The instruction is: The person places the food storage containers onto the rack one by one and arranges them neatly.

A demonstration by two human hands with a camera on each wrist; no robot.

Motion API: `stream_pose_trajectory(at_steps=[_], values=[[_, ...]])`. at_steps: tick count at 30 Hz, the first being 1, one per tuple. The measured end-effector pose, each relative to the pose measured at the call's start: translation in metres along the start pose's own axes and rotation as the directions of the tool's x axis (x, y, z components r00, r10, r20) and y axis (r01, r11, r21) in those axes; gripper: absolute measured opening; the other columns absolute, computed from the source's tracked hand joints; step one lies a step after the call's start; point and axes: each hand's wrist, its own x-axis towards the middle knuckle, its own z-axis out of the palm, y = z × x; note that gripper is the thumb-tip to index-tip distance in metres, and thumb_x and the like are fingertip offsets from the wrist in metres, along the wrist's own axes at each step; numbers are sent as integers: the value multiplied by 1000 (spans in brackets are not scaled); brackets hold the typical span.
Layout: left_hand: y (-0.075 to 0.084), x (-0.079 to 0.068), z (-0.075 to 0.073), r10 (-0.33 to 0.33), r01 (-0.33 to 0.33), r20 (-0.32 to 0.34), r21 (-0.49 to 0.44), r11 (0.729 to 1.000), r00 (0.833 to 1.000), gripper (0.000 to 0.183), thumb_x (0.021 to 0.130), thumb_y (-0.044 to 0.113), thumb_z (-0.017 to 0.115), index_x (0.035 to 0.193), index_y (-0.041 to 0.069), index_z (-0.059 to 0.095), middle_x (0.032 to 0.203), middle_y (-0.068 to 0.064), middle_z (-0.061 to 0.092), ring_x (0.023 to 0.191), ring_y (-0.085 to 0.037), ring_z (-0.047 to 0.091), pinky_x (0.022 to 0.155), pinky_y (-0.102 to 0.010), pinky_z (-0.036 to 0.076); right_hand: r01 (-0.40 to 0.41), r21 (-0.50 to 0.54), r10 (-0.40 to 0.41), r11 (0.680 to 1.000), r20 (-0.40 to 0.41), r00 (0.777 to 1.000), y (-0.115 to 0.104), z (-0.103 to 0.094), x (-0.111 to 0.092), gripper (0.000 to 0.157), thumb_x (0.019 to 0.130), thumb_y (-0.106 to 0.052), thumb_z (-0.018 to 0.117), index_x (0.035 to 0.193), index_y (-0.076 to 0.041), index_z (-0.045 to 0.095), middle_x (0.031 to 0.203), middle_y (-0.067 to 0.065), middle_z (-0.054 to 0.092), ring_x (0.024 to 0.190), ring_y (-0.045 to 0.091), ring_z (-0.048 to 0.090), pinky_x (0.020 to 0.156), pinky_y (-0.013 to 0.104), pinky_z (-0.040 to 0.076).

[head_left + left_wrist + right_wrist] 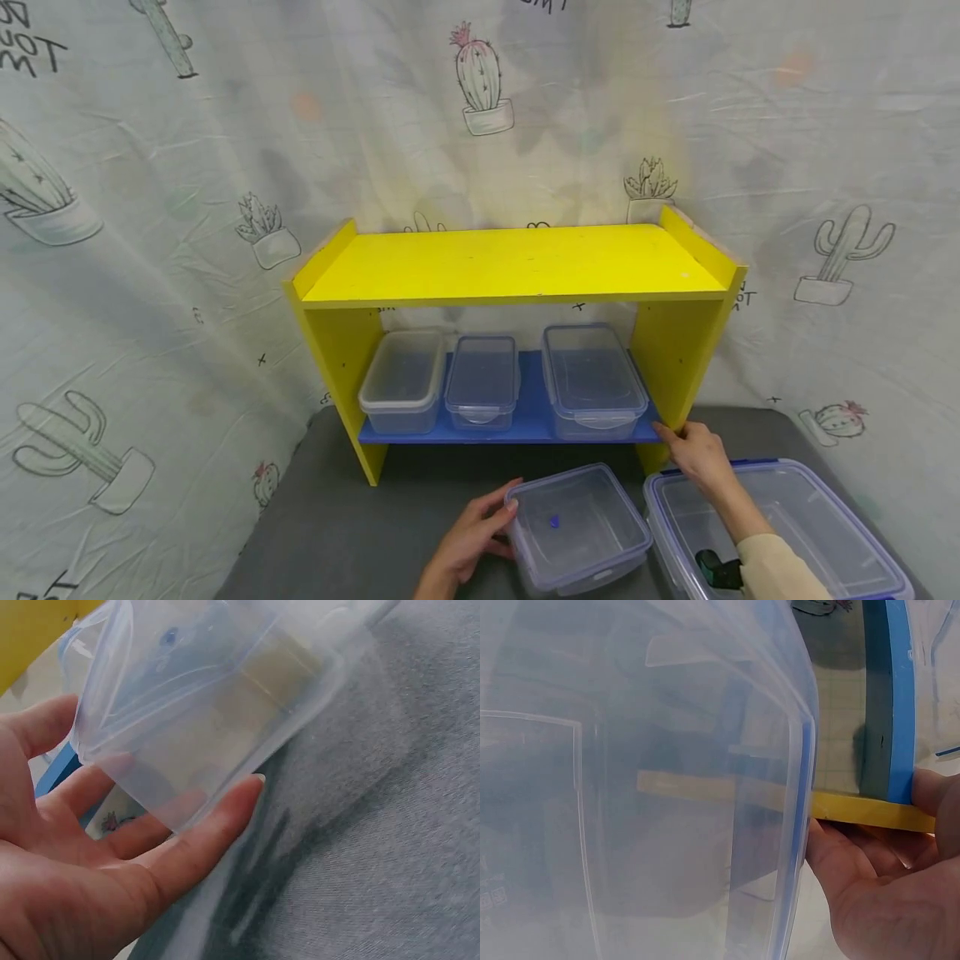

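My left hand [476, 533] holds a clear food container [577, 525] with a lilac-edged lid by its left side, tilted over the grey surface. In the left wrist view its thumb and fingers [202, 840] lie around one corner of the container [195, 742]. My right hand [697, 454] grips the right side panel of a yellow shelf unit [487, 262], where the blue shelf board [528, 392] meets it. The right wrist view has the fingers [847, 855] behind the yellow panel edge [870, 810] and the thumb at the blue board [900, 712].
On the blue board stand a container with a whitish lid [405, 375], a small container [483, 379] and a wider one [595, 375]. A large blue-rimmed box [810, 508] lies at the right under my right forearm. Behind hangs a cactus-print cloth [555, 158].
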Motion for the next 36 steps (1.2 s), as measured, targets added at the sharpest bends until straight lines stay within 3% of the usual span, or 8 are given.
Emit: stream_pose_trajectory(at_steps=[8, 12, 15, 18, 23, 28, 31, 36], values=[[-5, -4, 12, -54, 45, -126, -72, 996, 991, 56, 94, 25, 60, 145, 8, 44, 106, -11, 69, 75, -18, 69, 56, -33, 57, -9, 8, 9, 1000, 9, 1000, 1, -1, 0, 59, 99, -50, 47, 106, 7, 57, 81, 11, 61, 69, 20, 53, 58, 31, 40], [-12, -4, 17, -63, 42, -219, -97, 994, 974, 54, 91, 21, 61, 142, 7, 50, 126, -14, 65, 73, -20, 71, 54, -36, 57, -7, 8, 7, 1000, 8, 1000, 3, 0, 0, 58, 99, -50, 47, 104, 7, 57, 80, 11, 61, 69, 20, 52, 58, 31, 39], [-15, -5, 18, -71, 33, -273, -143, 989, 959, 52, 91, 18, 60, 140, 6, 51, 142, -9, 55, 74, -22, 72, 54, -38, 58, -3, 6, 3, 1000, 7, 1000, 3, 0, 1, 57, 99, -50, 47, 103, 6, 57, 80, 11, 61, 69, 20, 52, 58, 31, 39], [-14, -7, 19, -75, 20, -302, -181, 983, 950, 52, 91, 16, 58, 141, 5, 50, 140, -11, 56, 73, -23, 72, 55, -39, 58, -3, 12, 3, 1000, 6, 1000, 2, 1, 1, 56, 99, -49, 47, 103, 5, 57, 82, 13, 62, 70, 20, 53, 59, 31, 40], [-6, -12, 20, -60, 7, -290, -180, 984, 955, 53, 92, 16, 58, 142, 4, 48, 129, -14, 63, 73, -23, 72, 56, -39, 58, -2, 14, 2, 1000, 1, 1000, 2, -1, 0, 56, 99, -49, 47, 103, 6, 58, 82, 13, 63, 69, 20, 53, 58, 30, 40], [5, -20, 23, -29, -12, -236, -169, 985, 971, 51, 93, 16, 57, 142, 3, 48, 137, -12, 58, 75, -22, 72, 56, -37, 58, -2, 12, 2, 1000, 2, 1000, 2, 0, 0, 56, 99, -49, 47, 104, 6, 58, 79, 12, 62, 66, 19, 52, 57, 31, 39], [14, -25, 27, -14, -24, -208, -180, 983, 978, 50, 94, 15, 56, 142, 3, 48, 131, -12, 62, 75, -20, 72, 56, -35, 58, -1, 7, 1, 1000, -1, 1000, 1, 0, 1, 57, 99, -50, 47, 104, 6, 58, 81, 13, 63, 67, 20, 53, 57, 31, 39], [28, -32, 33, -5, -39, -216, -198, 979, 976, 52, 94, 16, 55, 143, 0, 46, 114, -10, 71, 74, -18, 72, 56, -33, 57, 3, 1, -3, 1000, -13, 1000, 1, 0, 0, 57, 99, -50, 48, 104, 6, 59, 81, 14, 63, 67, 19, 53, 57, 31, 39]])
